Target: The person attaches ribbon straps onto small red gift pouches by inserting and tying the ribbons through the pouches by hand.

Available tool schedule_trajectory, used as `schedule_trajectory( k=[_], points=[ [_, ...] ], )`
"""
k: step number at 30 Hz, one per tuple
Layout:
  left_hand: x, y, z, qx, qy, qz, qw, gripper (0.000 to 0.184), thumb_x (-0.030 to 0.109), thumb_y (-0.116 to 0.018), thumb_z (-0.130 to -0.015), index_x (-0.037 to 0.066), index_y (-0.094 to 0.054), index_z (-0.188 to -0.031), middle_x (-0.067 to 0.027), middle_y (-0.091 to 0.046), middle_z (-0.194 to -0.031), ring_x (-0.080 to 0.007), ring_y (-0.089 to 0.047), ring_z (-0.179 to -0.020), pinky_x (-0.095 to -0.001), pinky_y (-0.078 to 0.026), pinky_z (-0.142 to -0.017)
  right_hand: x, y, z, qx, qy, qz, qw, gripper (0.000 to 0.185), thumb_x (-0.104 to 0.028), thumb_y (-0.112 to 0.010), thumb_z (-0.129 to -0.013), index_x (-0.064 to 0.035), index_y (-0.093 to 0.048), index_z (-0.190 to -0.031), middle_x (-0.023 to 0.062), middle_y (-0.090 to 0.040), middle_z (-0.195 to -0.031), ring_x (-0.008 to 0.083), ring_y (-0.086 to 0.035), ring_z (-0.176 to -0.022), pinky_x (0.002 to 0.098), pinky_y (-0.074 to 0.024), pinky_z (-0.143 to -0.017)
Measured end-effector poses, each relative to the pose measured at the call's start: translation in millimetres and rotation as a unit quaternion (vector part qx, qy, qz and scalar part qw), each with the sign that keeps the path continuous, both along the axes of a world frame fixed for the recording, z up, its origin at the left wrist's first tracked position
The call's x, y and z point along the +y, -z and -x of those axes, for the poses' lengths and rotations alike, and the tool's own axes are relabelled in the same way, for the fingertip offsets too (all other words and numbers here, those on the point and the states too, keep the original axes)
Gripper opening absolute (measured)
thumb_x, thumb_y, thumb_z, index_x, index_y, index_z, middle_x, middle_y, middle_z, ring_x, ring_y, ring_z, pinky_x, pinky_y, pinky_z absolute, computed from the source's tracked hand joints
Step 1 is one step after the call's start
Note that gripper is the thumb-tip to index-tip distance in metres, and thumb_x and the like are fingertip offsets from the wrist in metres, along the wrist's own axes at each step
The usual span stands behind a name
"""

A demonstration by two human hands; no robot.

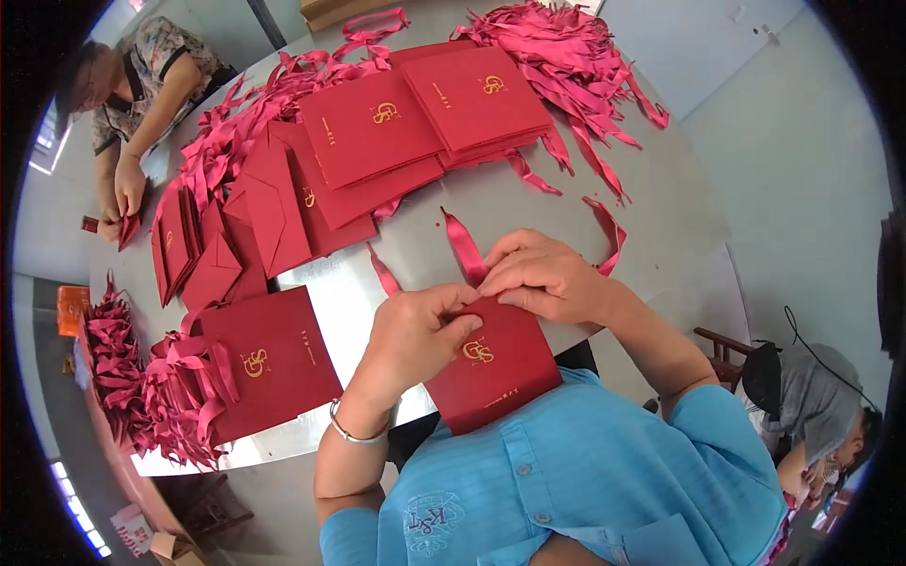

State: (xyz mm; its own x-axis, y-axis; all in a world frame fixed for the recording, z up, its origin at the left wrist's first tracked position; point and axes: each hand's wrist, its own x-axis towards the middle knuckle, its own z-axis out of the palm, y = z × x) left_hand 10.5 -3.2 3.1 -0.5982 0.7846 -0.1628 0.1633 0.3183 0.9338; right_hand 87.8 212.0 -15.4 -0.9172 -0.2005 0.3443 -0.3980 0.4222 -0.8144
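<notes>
A flat red paper gift bag (500, 377) with gold lettering rests against my front at the table's edge. My left hand (425, 330) pinches its top edge with thumb and forefinger. My right hand (543, 275) is closed at the same edge, its fingertips on a pink ribbon (462, 243). The fingertips of both hands nearly meet, hiding where the ribbon joins the bag. A second ribbon end (383, 272) sticks out past my left hand onto the table.
Stacked red bags (373, 132) lie across the round metal table (661, 203), with a heap of pink ribbons (557, 42) behind. To the left is a bag (269, 363) with ribbon handles. A co-worker (156, 85) handles a red piece at far left; another person (821, 406) is at right.
</notes>
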Motion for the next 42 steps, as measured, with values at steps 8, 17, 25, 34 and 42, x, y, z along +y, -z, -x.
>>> schedule_trajectory(
  k=[8, 17, 25, 34, 42],
  points=[
    [1, -15, -5, -0.001, -0.003, 0.023, 1.000, 0.011, -0.001, -0.065, -0.087, -0.002, -0.067, -0.098, -0.0013, -0.065, -0.071, -0.0048, -0.056, -0.052, -0.0196, -0.045, -0.047, 2, 2, 0, -0.042, -0.001, 0.035, 0.999, 0.018, -0.001, -0.072, -0.078, -0.0043, -0.072, -0.096, 0.0066, -0.066, -0.084, 0.0237, -0.059, -0.089, 0.0341, -0.0486, -0.081],
    [7, -18, -3, -0.208, -0.012, 0.004, 0.978, 0.013, -0.001, -0.059, -0.090, -0.001, -0.060, -0.103, -0.0018, -0.061, -0.072, -0.0071, -0.058, -0.050, -0.0191, -0.041, -0.043, -2, 7, -1, -0.086, -0.006, 0.113, 0.990, 0.017, -0.006, -0.071, -0.083, -0.0043, -0.072, -0.100, 0.0067, -0.069, -0.094, 0.0178, -0.061, -0.091, 0.0323, -0.0463, -0.086],
    [7, -2, 5, -0.392, -0.022, -0.035, 0.919, 0.013, 0.002, -0.061, -0.090, -0.001, -0.060, -0.103, -0.0006, -0.059, -0.072, -0.0047, -0.051, -0.049, -0.0191, -0.036, -0.042, 0, 12, -5, -0.195, 0.020, 0.258, 0.946, 0.018, -0.001, -0.068, -0.085, -0.0018, -0.071, -0.103, 0.0067, -0.068, -0.098, 0.0149, -0.061, -0.096, 0.0289, -0.0475, -0.086],
    [11, -3, 0, -0.296, -0.023, -0.003, 0.955, 0.012, 0.006, -0.058, -0.094, -0.001, -0.060, -0.104, 0.0009, -0.057, -0.069, -0.0051, -0.052, -0.048, -0.0187, -0.037, -0.043, -4, 6, -7, -0.069, 0.061, 0.109, 0.990, 0.021, -0.001, -0.064, -0.087, -0.0009, -0.068, -0.108, 0.0095, -0.068, -0.096, 0.0184, -0.063, -0.091, 0.0300, -0.0493, -0.080],
    [12, 1, -1, -0.263, -0.042, -0.002, 0.964, 0.009, 0.006, -0.057, -0.094, 0.001, -0.060, -0.101, 0.0013, -0.060, -0.071, -0.0030, -0.051, -0.045, -0.0167, -0.034, -0.039, -9, -25, -20, -0.008, 0.148, -0.018, 0.989, 0.020, 0.002, -0.065, -0.085, 0.0000, -0.068, -0.104, 0.0122, -0.068, -0.090, 0.0219, -0.064, -0.082, 0.0306, -0.0503, -0.073]
  ],
)
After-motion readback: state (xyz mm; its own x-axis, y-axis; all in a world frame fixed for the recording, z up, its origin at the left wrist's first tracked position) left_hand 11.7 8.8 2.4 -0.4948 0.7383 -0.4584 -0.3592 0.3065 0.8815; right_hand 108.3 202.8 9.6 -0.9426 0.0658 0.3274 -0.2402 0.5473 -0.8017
